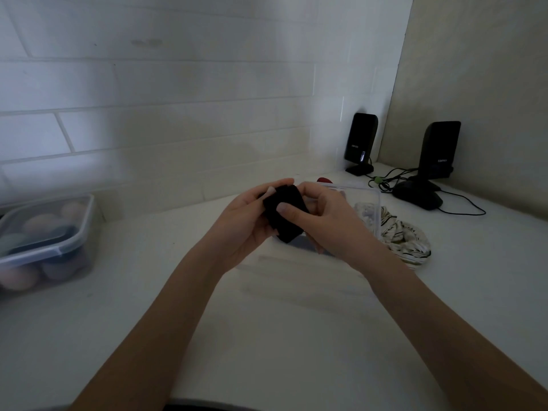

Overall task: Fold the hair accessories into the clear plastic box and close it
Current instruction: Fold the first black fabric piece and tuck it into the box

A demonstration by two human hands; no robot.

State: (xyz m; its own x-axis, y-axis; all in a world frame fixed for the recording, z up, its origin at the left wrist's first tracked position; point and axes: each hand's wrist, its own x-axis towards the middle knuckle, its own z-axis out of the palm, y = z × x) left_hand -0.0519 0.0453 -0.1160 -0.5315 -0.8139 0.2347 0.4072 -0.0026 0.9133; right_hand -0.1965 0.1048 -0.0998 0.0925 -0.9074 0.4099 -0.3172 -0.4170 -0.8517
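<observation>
Both hands meet at the centre of the frame, clamped on a folded black hair accessory (286, 215). Left hand (249, 223) cups it from below with curled fingers, thumb on top; right hand (329, 223) pinches its other side, thumb pressed on the fabric. Just behind them, right of centre, stands the clear plastic box (367, 203), open, on the white counter (267, 321). A striped white hair accessory (406, 238) lies beside the box. At far left sits a lidded container (44, 241); two black speakers (360, 143) stand upper right.
</observation>
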